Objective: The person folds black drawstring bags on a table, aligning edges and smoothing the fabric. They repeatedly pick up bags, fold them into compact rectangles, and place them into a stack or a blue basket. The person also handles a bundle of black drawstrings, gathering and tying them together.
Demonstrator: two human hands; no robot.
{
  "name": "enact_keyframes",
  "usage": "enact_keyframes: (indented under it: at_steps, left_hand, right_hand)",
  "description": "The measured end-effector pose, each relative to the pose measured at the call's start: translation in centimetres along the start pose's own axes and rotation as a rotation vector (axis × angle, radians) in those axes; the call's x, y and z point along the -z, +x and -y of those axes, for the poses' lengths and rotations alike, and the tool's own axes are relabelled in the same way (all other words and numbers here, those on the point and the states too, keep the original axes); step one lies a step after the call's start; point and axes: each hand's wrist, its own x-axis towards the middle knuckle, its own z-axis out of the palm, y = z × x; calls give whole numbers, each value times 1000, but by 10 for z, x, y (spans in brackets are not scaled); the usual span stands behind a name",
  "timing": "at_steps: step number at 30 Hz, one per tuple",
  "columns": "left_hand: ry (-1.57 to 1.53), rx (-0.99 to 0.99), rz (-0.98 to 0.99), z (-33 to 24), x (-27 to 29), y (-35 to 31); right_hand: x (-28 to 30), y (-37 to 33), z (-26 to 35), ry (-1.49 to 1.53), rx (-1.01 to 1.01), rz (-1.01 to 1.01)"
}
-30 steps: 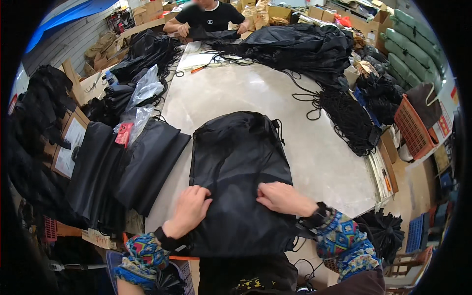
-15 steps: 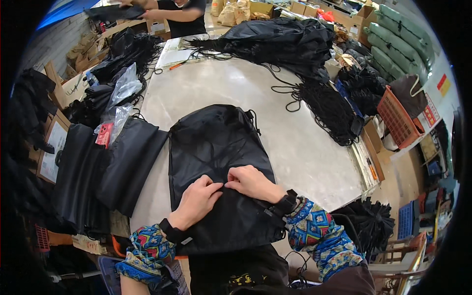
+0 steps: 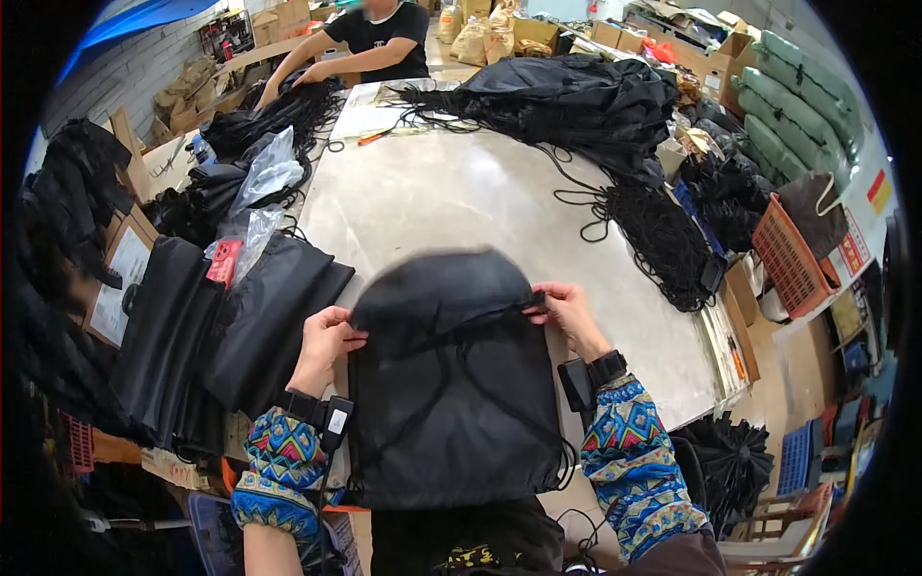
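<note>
A black drawstring bag (image 3: 461,384) lies before me over the near edge of the pale table (image 3: 451,192). Its far part is folding over and blurred, and dark cords cross its face. At the bag's left edge, my left hand (image 3: 328,344) pinches the fabric between thumb and fingers. My right hand (image 3: 567,312) grips the right edge, where the cord comes out at the corner. Black cord loops hang at the bag's near right corner. Both wrists carry dark bands with small boxes, above patterned blue sleeves.
Folded black fabric (image 3: 259,322) and a red phone-like object (image 3: 225,261) lie at the left. Black bags (image 3: 576,101) and bundled cords (image 3: 663,235) cover the far right of the table. Across it, a co-worker (image 3: 379,48) reaches into a black pile. An orange basket (image 3: 788,257) stands at right.
My hands have moved from the bag's middle out to its two side edges. The bag's far part has lifted and folded toward me. The co-worker has lowered the black fabric onto the pile.
</note>
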Motion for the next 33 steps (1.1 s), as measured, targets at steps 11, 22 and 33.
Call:
enact_keyframes:
  at_steps: [11,22,33]
  left_hand:
    - [916,-883,325,-59,-57,-78]
    - [1102,-967,647,10,-67,-107]
    - [1338,-1043,791,4,-73,-141]
  right_hand:
    - [13,-12,-18,-316,381,165]
    - [41,-112,36,-861,466,568]
    - [6,-202,17,-1142,1091,775]
